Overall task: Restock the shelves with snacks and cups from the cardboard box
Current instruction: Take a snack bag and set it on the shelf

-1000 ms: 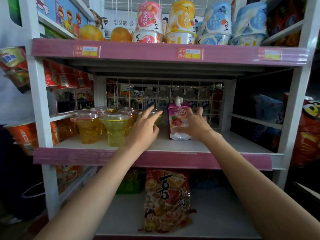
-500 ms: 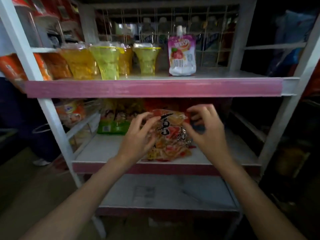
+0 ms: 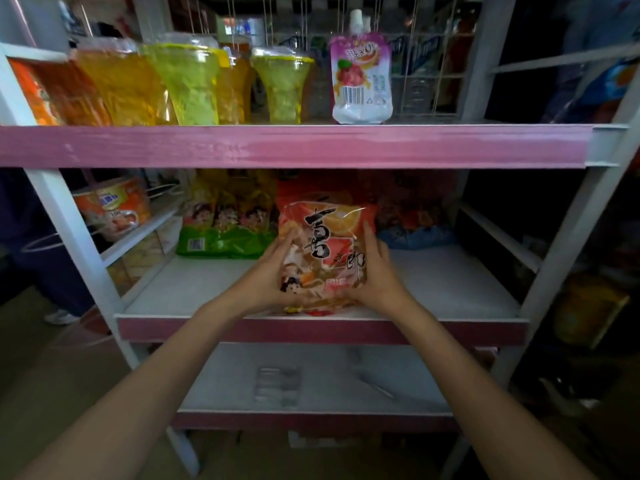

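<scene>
I hold the orange snack bag (image 3: 325, 252) between my left hand (image 3: 268, 278) and right hand (image 3: 375, 277), fingers curled onto its side edges. Its long axis runs away from me, its bottom seemingly resting at the front of the middle shelf (image 3: 450, 289). The row of bags lies straight behind.

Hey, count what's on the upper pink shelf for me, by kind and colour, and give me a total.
Green jelly cups: 2
Yellow-orange jelly cups: 2 that show plainly
Spouted drink pouches: 1
Total: 5 on the upper pink shelf; the orange packaging at its far left edge is cut off and not counted.
</scene>
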Motion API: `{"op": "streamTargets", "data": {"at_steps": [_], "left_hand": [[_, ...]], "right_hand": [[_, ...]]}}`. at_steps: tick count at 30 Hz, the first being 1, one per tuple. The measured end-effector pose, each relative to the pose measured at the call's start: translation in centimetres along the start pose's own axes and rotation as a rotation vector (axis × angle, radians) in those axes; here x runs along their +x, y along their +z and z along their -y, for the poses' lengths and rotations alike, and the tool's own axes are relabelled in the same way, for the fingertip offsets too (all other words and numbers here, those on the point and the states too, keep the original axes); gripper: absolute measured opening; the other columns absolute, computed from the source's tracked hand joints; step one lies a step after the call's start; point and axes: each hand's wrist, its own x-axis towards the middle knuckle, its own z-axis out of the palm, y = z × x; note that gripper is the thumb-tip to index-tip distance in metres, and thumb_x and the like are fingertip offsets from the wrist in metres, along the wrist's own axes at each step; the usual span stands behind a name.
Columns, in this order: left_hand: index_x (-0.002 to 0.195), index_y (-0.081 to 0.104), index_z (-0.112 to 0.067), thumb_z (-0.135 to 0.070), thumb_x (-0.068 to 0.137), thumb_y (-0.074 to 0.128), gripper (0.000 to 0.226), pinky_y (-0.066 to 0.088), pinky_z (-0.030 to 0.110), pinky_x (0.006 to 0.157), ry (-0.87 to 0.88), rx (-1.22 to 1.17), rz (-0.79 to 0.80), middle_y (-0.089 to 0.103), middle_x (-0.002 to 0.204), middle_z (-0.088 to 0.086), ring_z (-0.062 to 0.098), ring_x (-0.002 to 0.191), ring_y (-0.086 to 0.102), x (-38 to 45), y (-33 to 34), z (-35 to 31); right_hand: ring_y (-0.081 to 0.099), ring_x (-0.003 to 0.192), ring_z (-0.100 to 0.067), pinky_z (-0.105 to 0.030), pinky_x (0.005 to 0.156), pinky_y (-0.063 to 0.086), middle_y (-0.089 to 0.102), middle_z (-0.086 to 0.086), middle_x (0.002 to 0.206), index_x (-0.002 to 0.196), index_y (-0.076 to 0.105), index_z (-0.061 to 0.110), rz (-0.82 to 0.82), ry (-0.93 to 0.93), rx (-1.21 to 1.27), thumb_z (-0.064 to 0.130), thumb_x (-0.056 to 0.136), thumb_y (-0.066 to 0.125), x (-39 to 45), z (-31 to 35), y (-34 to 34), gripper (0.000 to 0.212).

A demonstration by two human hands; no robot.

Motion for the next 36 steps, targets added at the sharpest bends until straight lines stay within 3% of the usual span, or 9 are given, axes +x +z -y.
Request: {"op": "streamTargets", "data": {"at_steps": [5, 9, 14, 19, 23, 27, 31, 33, 36], "left_hand": [[0.144, -0.017, -0.030, -0.035, 0.065, 0.080, 0.125, 0.009, 0.025, 0.112, 0.012, 0.048, -0.176, -0.013, 0.145, -0.023, 0.003, 0.138, -0.002, 0.5, 1.0, 0.1], [0.144, -0.017, -0.030, -0.035, 0.066, 0.080, 0.125, 0.012, 0.039, 0.117, -0.043, 0.081, -0.183, -0.011, 0.155, -0.013, 0.017, 0.144, -0.001, 2.0, 1.2, -0.5], [0.140, -0.024, -0.034, -0.025, 0.071, 0.078, 0.123, 0.012, 0.016, 0.104, -0.018, -0.038, -0.087, -0.021, 0.152, -0.013, 0.004, 0.139, -0.003, 1.8, 1.5, -0.5], [0.138, -0.029, -0.035, -0.024, 0.071, 0.078, 0.127, 0.019, 0.017, 0.103, -0.060, -0.106, -0.026, -0.019, 0.153, -0.011, 0.010, 0.142, 0.004, 1.9, 1.6, -0.3], [0.139, -0.027, -0.035, -0.025, 0.070, 0.079, 0.126, 0.029, 0.016, 0.097, -0.080, -0.116, 0.015, -0.005, 0.153, -0.012, 0.011, 0.139, 0.019, 1.8, 1.1, 0.0], [0.138, -0.027, -0.035, -0.024, 0.069, 0.079, 0.127, 0.028, 0.016, 0.097, -0.083, -0.116, -0.007, -0.007, 0.147, -0.019, 0.013, 0.140, 0.018, 2.0, 1.1, -0.1], [0.130, -0.031, -0.045, -0.029, 0.069, 0.079, 0.127, 0.034, 0.029, 0.105, -0.112, -0.031, -0.088, 0.010, 0.155, -0.005, 0.022, 0.136, 0.032, 2.6, 2.1, -0.1], [0.125, -0.035, -0.047, -0.036, 0.069, 0.079, 0.127, 0.023, 0.045, 0.113, -0.123, 0.077, -0.140, 0.020, 0.154, -0.002, 0.024, 0.137, 0.032, 3.4, 2.7, -0.2], [0.125, -0.039, -0.040, -0.046, 0.070, 0.074, 0.126, 0.005, 0.046, 0.114, -0.128, 0.265, -0.177, 0.028, 0.152, 0.001, 0.022, 0.136, 0.031, 4.3, 2.7, -0.6]], "right_hand": [[0.025, 0.138, -0.026, -0.044, 0.109, 0.034, 0.011, -0.004, 0.152, 0.137, -0.018, 0.042, -0.114, -0.154, -0.088, 0.012, 0.071, 0.079, 0.7, 0.8, 0.1, 0.122], [0.005, 0.144, -0.028, -0.052, 0.116, 0.016, 0.001, -0.005, 0.157, 0.144, -0.017, 0.036, 0.053, 0.013, -0.072, 0.023, 0.064, 0.084, 3.5, 0.0, -1.6, 0.129], [0.032, 0.137, -0.020, -0.045, 0.112, 0.031, 0.026, 0.004, 0.146, 0.144, -0.015, 0.032, 0.156, 0.010, 0.126, 0.011, 0.063, 0.084, 3.0, -1.0, -1.5, 0.130], [0.023, 0.141, -0.022, -0.052, 0.112, 0.027, 0.020, 0.001, 0.153, 0.137, -0.015, 0.056, 0.077, -0.021, 0.128, 0.058, 0.044, 0.082, 2.0, -1.1, -0.5, 0.135], [0.014, 0.142, -0.019, -0.040, 0.115, 0.021, 0.010, 0.000, 0.155, 0.144, -0.016, 0.043, 0.056, -0.027, 0.088, 0.030, 0.061, 0.085, 1.1, -1.2, -0.4, 0.130], [0.016, 0.141, -0.021, -0.038, 0.112, 0.023, 0.011, -0.002, 0.155, 0.141, -0.019, 0.044, 0.077, -0.038, 0.019, 0.027, 0.064, 0.084, 1.8, -1.4, -0.6, 0.130], [0.027, 0.136, -0.026, -0.038, 0.108, 0.029, 0.018, -0.009, 0.149, 0.143, -0.014, 0.044, 0.035, 0.001, -0.020, 0.020, 0.069, 0.081, 2.4, -1.1, -0.8, 0.123], [0.027, 0.137, -0.029, -0.040, 0.108, 0.030, 0.015, -0.013, 0.150, 0.144, -0.013, 0.041, -0.016, 0.015, -0.049, 0.018, 0.070, 0.080, 2.9, -1.2, -0.8, 0.120], [0.021, 0.140, -0.031, -0.042, 0.109, 0.028, 0.005, -0.014, 0.153, 0.143, -0.014, 0.037, -0.038, 0.028, -0.092, 0.020, 0.069, 0.081, 3.5, -1.2, -1.2, 0.122]]}}
